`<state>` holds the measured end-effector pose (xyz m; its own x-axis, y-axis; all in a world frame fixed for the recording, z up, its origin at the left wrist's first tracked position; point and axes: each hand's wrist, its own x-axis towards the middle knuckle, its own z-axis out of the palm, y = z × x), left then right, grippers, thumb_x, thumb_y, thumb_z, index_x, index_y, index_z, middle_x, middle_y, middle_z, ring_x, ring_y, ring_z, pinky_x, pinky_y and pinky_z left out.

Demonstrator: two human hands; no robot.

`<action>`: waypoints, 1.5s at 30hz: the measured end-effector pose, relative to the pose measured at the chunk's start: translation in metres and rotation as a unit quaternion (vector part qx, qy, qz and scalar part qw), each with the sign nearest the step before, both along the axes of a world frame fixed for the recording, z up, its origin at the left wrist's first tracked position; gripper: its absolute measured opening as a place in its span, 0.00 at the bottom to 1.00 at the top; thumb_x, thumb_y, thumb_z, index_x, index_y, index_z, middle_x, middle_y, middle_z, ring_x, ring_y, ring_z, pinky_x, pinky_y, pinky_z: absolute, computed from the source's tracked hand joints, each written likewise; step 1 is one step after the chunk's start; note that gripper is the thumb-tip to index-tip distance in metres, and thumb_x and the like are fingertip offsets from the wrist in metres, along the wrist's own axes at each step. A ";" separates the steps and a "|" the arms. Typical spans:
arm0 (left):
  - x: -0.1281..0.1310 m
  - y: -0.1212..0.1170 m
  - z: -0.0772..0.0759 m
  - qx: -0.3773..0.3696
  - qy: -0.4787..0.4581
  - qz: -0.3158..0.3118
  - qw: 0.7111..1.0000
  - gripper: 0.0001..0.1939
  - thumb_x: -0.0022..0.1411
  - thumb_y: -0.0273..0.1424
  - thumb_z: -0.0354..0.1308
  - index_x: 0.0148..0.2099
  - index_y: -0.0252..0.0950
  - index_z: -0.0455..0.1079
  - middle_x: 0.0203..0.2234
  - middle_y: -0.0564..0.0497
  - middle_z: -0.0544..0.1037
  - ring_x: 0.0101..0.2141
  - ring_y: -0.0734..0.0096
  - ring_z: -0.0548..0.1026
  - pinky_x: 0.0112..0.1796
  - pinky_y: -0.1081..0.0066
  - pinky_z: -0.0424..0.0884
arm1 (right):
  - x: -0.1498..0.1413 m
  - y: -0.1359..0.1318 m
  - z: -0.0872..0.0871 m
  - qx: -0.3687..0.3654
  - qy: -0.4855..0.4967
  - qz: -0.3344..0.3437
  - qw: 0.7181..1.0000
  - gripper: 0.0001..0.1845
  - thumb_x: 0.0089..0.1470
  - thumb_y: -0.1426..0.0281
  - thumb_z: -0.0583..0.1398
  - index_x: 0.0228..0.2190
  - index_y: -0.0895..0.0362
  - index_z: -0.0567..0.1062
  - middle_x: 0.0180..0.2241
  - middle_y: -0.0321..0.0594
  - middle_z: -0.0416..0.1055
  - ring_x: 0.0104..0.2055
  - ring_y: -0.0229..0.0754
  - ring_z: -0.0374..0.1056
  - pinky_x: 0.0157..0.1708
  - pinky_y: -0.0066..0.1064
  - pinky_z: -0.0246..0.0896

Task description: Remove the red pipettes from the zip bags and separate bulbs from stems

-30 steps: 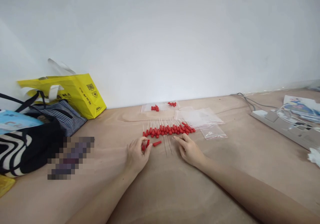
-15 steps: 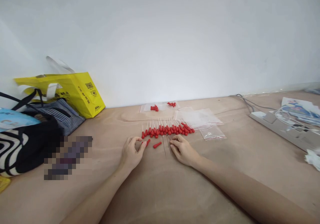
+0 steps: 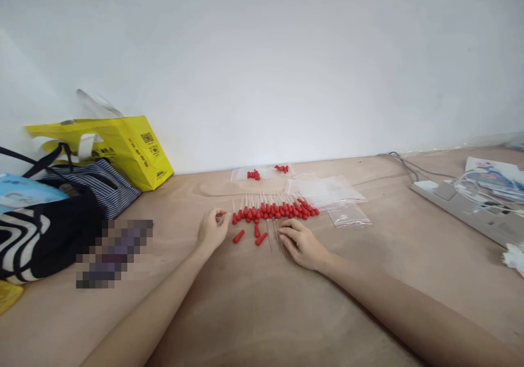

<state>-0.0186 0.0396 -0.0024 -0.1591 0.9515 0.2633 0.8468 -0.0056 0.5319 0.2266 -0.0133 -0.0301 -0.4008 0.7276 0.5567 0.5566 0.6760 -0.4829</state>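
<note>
Between the two hands, on the counter [image 3: 245,307], lie three loose red bulbs [image 3: 238,236], each with a fat end and a narrow neck. The left one and the right one slant, fat ends toward the person and leftward, necks toward the wall and rightward; the middle one has its long axis running almost straight away from the person. Just to their right are thin clear tubes [image 3: 269,239], lengthwise from near the person toward the row beyond. That row of red bulbs with clear stems [image 3: 282,210] runs crosswise, most stems aimed at the wall; those at its right end are heaped and angled leftward.

The left hand [image 3: 212,232] has its grip nearly together beside the row's left end; whether it pinches a stem I cannot tell. The right hand [image 3: 305,247] rests by the tubes with its grip curled and thumb close to the fingers; whether it clasps one is hidden.

Farther off, more red bulbs [image 3: 253,175] sit on a clear bag [image 3: 237,175] near the wall [image 3: 286,72]. Other clear bags [image 3: 331,190] lie right of the row. At far right is a power strip [image 3: 454,209]; at far left leans a yellow bag [image 3: 137,146].
</note>
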 end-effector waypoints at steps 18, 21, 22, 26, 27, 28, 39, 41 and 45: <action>0.022 0.045 0.032 -0.223 0.191 -0.007 0.956 0.12 0.51 0.35 0.50 0.25 0.35 0.71 0.25 0.44 0.77 0.31 0.60 0.74 0.28 0.72 0.64 | 0.004 0.003 -0.004 0.043 -0.030 -0.028 0.998 0.08 0.50 0.73 0.54 0.32 0.57 0.73 0.34 0.42 0.67 0.37 0.41 0.61 0.37 0.36 0.58; 0.015 0.034 0.038 -0.188 0.198 0.009 0.962 0.14 0.56 0.33 0.45 0.32 0.32 0.70 0.30 0.40 0.76 0.34 0.59 0.74 0.30 0.70 0.64 | 0.005 0.003 -0.004 0.052 -0.019 -0.044 0.997 0.07 0.50 0.73 0.55 0.31 0.56 0.73 0.32 0.41 0.68 0.36 0.40 0.60 0.37 0.36 0.57; 0.013 0.027 0.039 -0.169 0.200 0.013 0.965 0.15 0.58 0.32 0.43 0.35 0.30 0.69 0.32 0.38 0.76 0.35 0.59 0.74 0.31 0.70 0.64 | 0.005 0.003 -0.004 0.056 -0.014 -0.050 0.997 0.08 0.50 0.74 0.55 0.30 0.56 0.73 0.32 0.41 0.68 0.36 0.40 0.60 0.37 0.35 0.57; 0.008 -0.014 0.029 -0.089 0.190 -0.031 0.977 0.16 0.63 0.35 0.36 0.42 0.36 0.62 0.34 0.46 0.74 0.34 0.64 0.73 0.31 0.70 0.64 | 0.005 0.001 -0.002 0.083 0.018 -0.085 0.993 0.10 0.50 0.74 0.54 0.35 0.55 0.73 0.32 0.41 0.67 0.36 0.41 0.61 0.38 0.36 0.56; 0.009 -0.024 0.024 -0.042 0.172 -0.089 0.980 0.14 0.62 0.36 0.38 0.40 0.37 0.62 0.32 0.49 0.74 0.32 0.66 0.73 0.30 0.71 0.64 | 0.005 0.000 0.000 0.095 0.023 -0.096 0.991 0.11 0.50 0.73 0.54 0.37 0.55 0.72 0.33 0.42 0.67 0.37 0.42 0.61 0.38 0.37 0.56; 0.011 -0.033 0.017 -0.004 0.158 -0.145 0.977 0.13 0.62 0.36 0.39 0.38 0.38 0.62 0.30 0.50 0.74 0.30 0.67 0.73 0.29 0.71 0.64 | 0.004 -0.001 0.001 0.109 0.025 -0.105 0.988 0.13 0.50 0.72 0.54 0.40 0.55 0.71 0.34 0.42 0.67 0.39 0.42 0.61 0.39 0.38 0.56; 0.040 -0.054 -0.011 0.265 0.139 -0.325 0.897 0.09 0.61 0.34 0.47 0.35 0.35 0.64 0.25 0.51 0.73 0.28 0.70 0.70 0.31 0.71 0.65 | -0.008 -0.002 0.010 0.222 -0.090 -0.056 0.969 0.10 0.53 0.65 0.55 0.38 0.50 0.72 0.30 0.35 0.72 0.40 0.40 0.62 0.52 0.46 0.37; 0.040 -0.053 -0.011 0.266 0.144 -0.328 0.895 0.09 0.61 0.35 0.48 0.36 0.35 0.65 0.26 0.50 0.73 0.28 0.70 0.69 0.31 0.71 0.66 | -0.010 0.001 0.009 0.238 -0.087 -0.056 0.966 0.09 0.53 0.66 0.54 0.35 0.50 0.73 0.24 0.33 0.71 0.35 0.38 0.63 0.53 0.46 0.36; 0.039 -0.051 -0.012 0.272 0.175 -0.334 0.886 0.11 0.60 0.35 0.48 0.41 0.36 0.68 0.33 0.47 0.74 0.36 0.67 0.70 0.37 0.67 0.67 | -0.010 0.001 0.008 0.250 -0.081 -0.062 0.963 0.09 0.54 0.68 0.53 0.30 0.51 0.74 0.19 0.31 0.69 0.32 0.36 0.62 0.53 0.46 0.36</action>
